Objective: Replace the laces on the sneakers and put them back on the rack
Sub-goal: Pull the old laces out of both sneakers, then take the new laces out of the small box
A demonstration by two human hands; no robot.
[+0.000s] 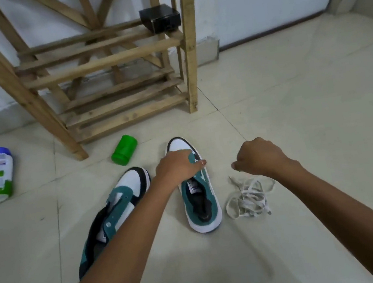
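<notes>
The wooden rack stands at the wall, its shelves bare of shoes. Both sneakers are on the floor before you: the left sneaker lies tilted, the right sneaker stands upright. Your left hand rests on its tongue area, fingers around it. White laces lie beside it. Your right hand hovers clenched, holding nothing visible.
</notes>
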